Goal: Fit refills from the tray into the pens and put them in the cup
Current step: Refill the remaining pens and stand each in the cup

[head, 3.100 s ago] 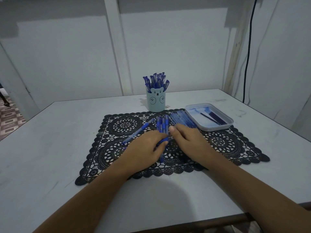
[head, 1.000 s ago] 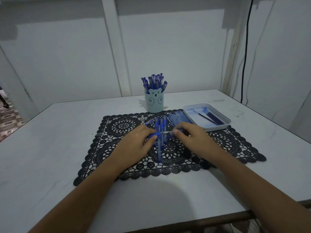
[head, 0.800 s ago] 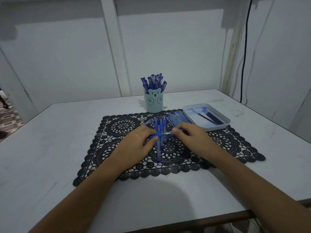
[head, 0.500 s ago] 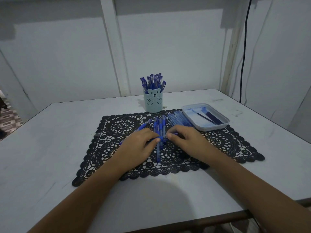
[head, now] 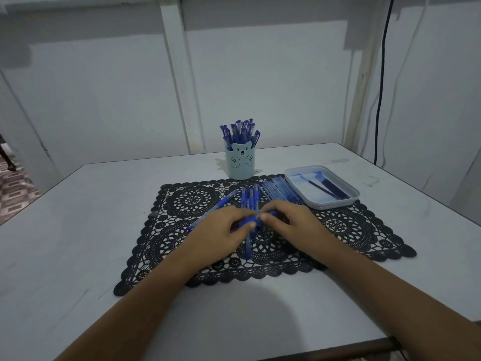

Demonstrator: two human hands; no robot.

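**Pen halves meeting over the mat**

Pen assembly is the step in hand, as I read it. One blue plastic pen (head: 256, 222) lies crosswise between both hands, just above the black lace mat (head: 182, 204) in the middle of the white counter (head: 78, 230). My left hand (head: 221, 230) has its fingers curled round the pen's blue grip end, with the thumb tip on top. My right hand (head: 289, 221) pinches the other half between thumb and forefinger. The two thumbs are almost touching, knuckles up, and both forearms come in low from the near edge. The fingers hide the joint, so I cannot tell whether the refill is fully seated or the halves are closed.

Next, I judge, the halves must be pushed or twisted home in line. Then one hand carries the pen to the pale blue bear-faced cup (head: 240, 165) at the far edge of the mat. Its bunch of blue pens (head: 240, 131) is crowded, so the new one needs a gap. More loose pens (head: 250, 196) and a row of clear barrels (head: 281, 191) lie just beyond my hands. The shallow pale plastic tray (head: 338, 202) to the right holds a few dark refills (head: 328, 188).
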